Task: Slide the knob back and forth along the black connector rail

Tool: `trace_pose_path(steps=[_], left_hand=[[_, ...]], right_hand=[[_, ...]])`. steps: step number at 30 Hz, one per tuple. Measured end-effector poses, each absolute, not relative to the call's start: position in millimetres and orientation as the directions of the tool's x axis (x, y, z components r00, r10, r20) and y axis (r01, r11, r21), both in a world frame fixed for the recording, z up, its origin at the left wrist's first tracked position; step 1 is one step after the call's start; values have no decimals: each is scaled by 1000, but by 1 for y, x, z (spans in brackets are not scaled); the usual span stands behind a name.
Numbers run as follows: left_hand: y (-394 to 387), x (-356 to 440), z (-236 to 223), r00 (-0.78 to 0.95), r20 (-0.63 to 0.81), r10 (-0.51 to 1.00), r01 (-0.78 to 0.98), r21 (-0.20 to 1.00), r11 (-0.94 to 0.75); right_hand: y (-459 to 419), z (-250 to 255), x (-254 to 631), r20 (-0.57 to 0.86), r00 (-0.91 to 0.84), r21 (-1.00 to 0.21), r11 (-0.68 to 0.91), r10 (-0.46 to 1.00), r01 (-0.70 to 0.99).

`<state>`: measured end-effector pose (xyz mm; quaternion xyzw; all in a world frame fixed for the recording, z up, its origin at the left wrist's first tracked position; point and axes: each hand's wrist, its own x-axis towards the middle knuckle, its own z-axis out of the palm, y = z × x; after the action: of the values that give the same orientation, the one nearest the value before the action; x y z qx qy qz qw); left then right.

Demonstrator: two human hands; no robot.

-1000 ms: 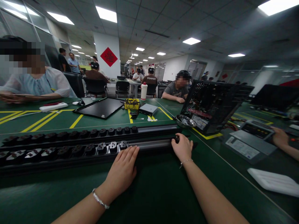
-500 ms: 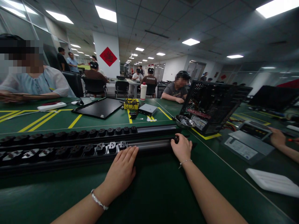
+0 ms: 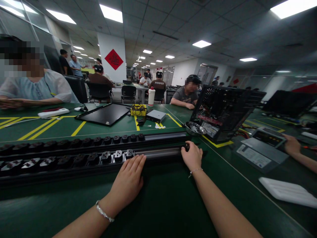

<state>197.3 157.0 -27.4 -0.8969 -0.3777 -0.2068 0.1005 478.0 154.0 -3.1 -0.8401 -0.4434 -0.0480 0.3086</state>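
Note:
My left hand [image 3: 130,175] lies with its fingers stretched out over the near black rail [image 3: 158,154], beside the last of a row of socket modules [image 3: 118,154], some black and some with pale faces. My right hand [image 3: 192,155] is closed on a small black piece [image 3: 186,147] at the right end of this rail. The palm and fingers partly hide that piece, and its exact kind does not show. Between my hands the rail's channel is bare. Just behind runs a far black rail [image 3: 165,136] with a similar row of dark modules.
An open computer case [image 3: 220,109] stands beyond my right hand, beside a metal bowl [image 3: 195,128] of small parts. Further back lie a black panel [image 3: 105,114], a yellow box of cables [image 3: 138,110] and a drive [image 3: 156,115]. A co-worker's hand [image 3: 292,144] touches a power supply [image 3: 262,150].

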Motion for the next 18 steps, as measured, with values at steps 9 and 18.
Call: trace_pose_path(steps=[9, 18], left_hand=[[156, 198, -24, 629, 450, 634, 720, -27, -694], [156, 198, -25, 630, 451, 632, 716, -23, -697]], right_hand=[[153, -1, 480, 355, 600, -459, -425, 717, 780], [152, -2, 487, 354, 587, -421, -436, 729, 795]])
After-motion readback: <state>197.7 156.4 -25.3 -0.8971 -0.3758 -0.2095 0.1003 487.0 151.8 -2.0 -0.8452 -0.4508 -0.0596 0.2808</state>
